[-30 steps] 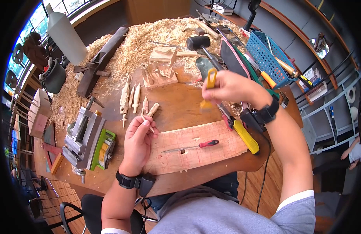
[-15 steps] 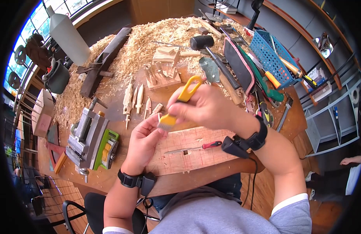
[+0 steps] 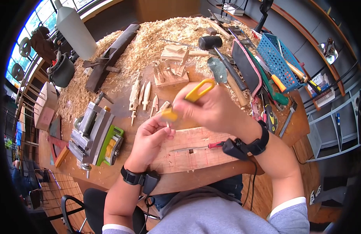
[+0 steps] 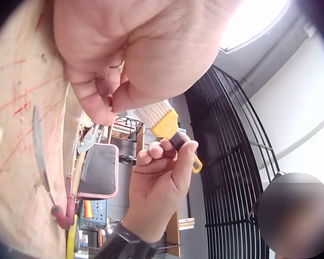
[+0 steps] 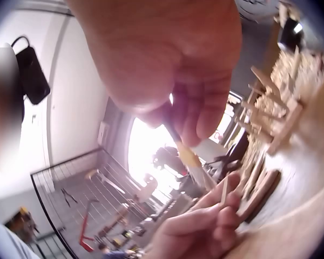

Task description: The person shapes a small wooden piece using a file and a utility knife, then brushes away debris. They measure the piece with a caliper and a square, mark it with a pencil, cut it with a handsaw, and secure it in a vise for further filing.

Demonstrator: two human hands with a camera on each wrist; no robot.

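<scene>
My left hand (image 3: pixel 148 140) pinches a small thin wooden stick (image 5: pixel 224 190) between thumb and fingers, upright in the right wrist view. My right hand (image 3: pixel 209 111) grips a flat brush (image 4: pixel 164 127) with a yellow handle and pale bristles. In the left wrist view the bristle end lies right by the left fingertips, partly hidden behind them. Below both hands lies a flat wooden board (image 3: pixel 168 160) with red lines and a small square hole. On it rests a thin file (image 4: pixel 39 148) with a red handle.
Carved wooden pieces (image 3: pixel 147 95) and a wooden stand (image 3: pixel 170 80) lie beyond the hands. A metal vise (image 3: pixel 89 134) stands left. A black mallet (image 3: pixel 210 42), a pink-edged saw (image 3: pixel 242 64) and a blue basket (image 3: pixel 279 64) are right. Wood shavings (image 3: pixel 157 33) cover the far side.
My right hand has brought the brush from the right over to the left hand and now moves it, blurred, at the stick. The left hand keeps its pinch.
</scene>
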